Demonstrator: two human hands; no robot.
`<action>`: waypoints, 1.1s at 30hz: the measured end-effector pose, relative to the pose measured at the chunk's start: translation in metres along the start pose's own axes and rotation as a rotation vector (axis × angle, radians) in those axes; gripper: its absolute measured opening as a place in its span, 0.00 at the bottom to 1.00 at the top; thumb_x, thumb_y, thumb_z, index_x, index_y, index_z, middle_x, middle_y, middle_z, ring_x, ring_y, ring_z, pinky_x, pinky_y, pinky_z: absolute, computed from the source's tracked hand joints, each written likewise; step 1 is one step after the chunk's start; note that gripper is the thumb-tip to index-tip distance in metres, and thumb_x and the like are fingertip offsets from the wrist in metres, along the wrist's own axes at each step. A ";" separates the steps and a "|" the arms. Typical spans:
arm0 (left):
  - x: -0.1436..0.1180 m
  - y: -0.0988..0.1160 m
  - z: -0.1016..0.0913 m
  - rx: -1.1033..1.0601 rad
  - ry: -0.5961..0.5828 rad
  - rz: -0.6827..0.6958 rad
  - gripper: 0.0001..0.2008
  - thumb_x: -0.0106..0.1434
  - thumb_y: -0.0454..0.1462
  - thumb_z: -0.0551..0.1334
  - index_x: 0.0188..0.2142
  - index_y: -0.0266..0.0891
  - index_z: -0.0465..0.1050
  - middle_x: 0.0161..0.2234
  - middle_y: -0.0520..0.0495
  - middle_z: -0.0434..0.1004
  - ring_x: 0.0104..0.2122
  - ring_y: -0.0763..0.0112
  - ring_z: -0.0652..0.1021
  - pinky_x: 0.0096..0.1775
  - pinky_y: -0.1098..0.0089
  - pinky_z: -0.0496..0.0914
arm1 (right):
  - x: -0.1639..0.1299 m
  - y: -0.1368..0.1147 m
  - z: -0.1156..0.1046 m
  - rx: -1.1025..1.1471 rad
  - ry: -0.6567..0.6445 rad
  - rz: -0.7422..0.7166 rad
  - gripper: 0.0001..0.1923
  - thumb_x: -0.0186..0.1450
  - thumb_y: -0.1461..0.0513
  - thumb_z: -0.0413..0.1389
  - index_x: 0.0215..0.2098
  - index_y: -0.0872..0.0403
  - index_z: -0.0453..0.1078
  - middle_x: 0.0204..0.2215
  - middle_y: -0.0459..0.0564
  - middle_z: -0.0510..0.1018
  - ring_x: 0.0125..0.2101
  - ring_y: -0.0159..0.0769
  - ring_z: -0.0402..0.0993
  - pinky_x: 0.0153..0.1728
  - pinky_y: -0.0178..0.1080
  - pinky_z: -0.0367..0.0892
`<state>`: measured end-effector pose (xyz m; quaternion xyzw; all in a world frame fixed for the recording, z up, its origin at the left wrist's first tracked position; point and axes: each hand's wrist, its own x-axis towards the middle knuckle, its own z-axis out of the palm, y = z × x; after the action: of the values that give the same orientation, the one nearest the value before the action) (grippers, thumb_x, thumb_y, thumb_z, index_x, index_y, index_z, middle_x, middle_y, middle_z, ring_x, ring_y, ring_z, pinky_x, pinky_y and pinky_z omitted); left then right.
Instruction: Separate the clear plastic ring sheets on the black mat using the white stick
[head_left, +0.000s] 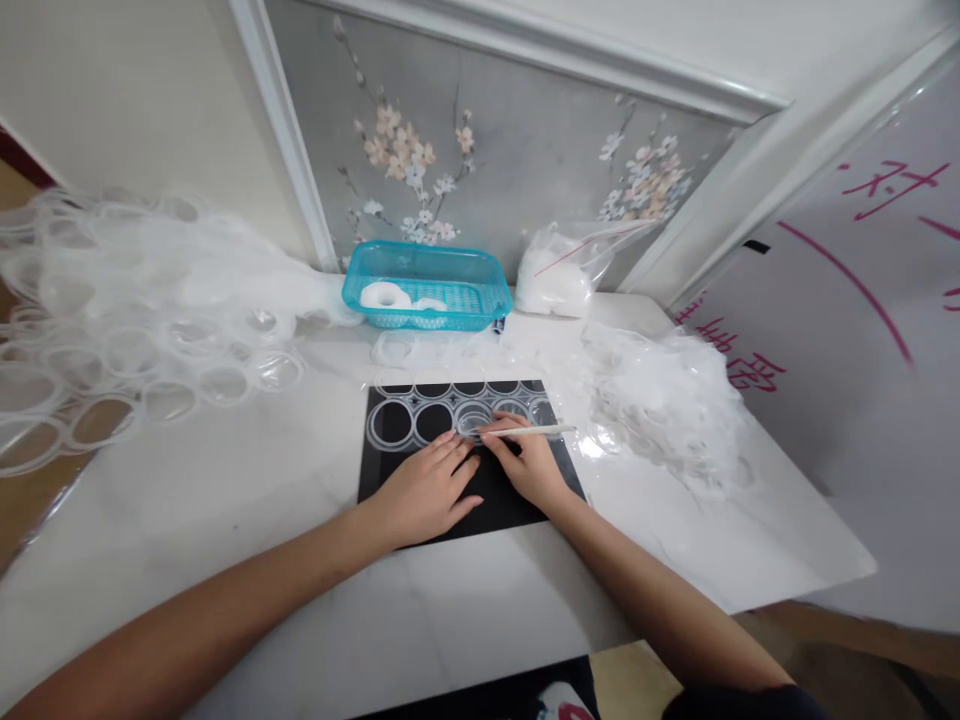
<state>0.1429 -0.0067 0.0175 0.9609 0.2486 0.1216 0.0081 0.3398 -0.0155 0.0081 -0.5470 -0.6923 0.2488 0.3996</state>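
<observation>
At a white table (225, 500), a person works over a black mat (495, 490) lying near the middle of the surface. The left hand (427, 490) lies flat on the mat, fingers pressed together, their tips touching a clear plastic sheet of rings (457, 410) that covers the mat's far end. The right hand (529, 465) pinches a thin white stick (536, 431), its tip resting on the sheet. A turquoise basket (427, 285) holding white rolls stands at the table's far edge, a plastic bag (559, 270) beside it. Loose clear ring sheets (135, 300) pile along the left edge; crumpled plastic scraps (660, 400) heap near the right edge.
</observation>
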 end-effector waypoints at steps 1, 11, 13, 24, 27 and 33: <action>0.000 0.000 0.000 0.004 -0.006 -0.002 0.24 0.68 0.47 0.52 0.52 0.29 0.69 0.54 0.31 0.72 0.55 0.52 0.71 0.58 0.54 0.63 | 0.000 0.000 0.000 0.001 -0.005 0.006 0.09 0.67 0.61 0.53 0.37 0.50 0.76 0.37 0.50 0.82 0.51 0.46 0.71 0.54 0.51 0.65; 0.001 -0.002 -0.007 -0.102 -0.063 -0.020 0.29 0.61 0.49 0.61 0.54 0.28 0.67 0.56 0.30 0.69 0.57 0.51 0.69 0.59 0.54 0.62 | 0.018 0.002 -0.012 -0.460 -0.029 -0.326 0.12 0.65 0.64 0.52 0.42 0.45 0.74 0.39 0.47 0.82 0.53 0.48 0.67 0.61 0.58 0.47; 0.000 -0.003 -0.011 -0.100 -0.083 -0.039 0.30 0.61 0.50 0.61 0.54 0.28 0.68 0.57 0.31 0.68 0.58 0.50 0.68 0.59 0.54 0.62 | 0.042 0.008 -0.031 -0.481 0.222 -0.233 0.11 0.65 0.64 0.51 0.40 0.48 0.74 0.36 0.50 0.82 0.49 0.48 0.70 0.58 0.59 0.49; 0.036 0.008 0.002 0.001 0.017 0.079 0.21 0.67 0.47 0.56 0.50 0.33 0.71 0.53 0.37 0.73 0.54 0.55 0.72 0.57 0.58 0.64 | -0.004 0.022 -0.035 -0.024 0.125 -0.017 0.12 0.66 0.58 0.52 0.32 0.53 0.75 0.33 0.51 0.81 0.36 0.42 0.77 0.41 0.41 0.71; 0.045 0.014 0.011 0.018 0.001 0.095 0.22 0.68 0.47 0.55 0.51 0.31 0.70 0.53 0.35 0.73 0.54 0.55 0.73 0.56 0.58 0.64 | -0.002 0.028 -0.035 0.037 0.117 -0.006 0.12 0.66 0.58 0.53 0.32 0.53 0.76 0.33 0.50 0.81 0.36 0.41 0.78 0.40 0.40 0.72; 0.047 0.015 0.016 0.078 0.010 0.104 0.23 0.69 0.46 0.53 0.51 0.29 0.69 0.53 0.33 0.73 0.53 0.52 0.73 0.55 0.57 0.65 | 0.003 0.034 -0.041 0.086 0.091 0.000 0.10 0.66 0.58 0.54 0.31 0.51 0.77 0.32 0.48 0.81 0.39 0.42 0.77 0.44 0.42 0.70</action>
<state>0.1938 0.0034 0.0135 0.9716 0.2027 0.1167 -0.0368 0.3924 -0.0066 0.0052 -0.5400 -0.6619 0.2533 0.4540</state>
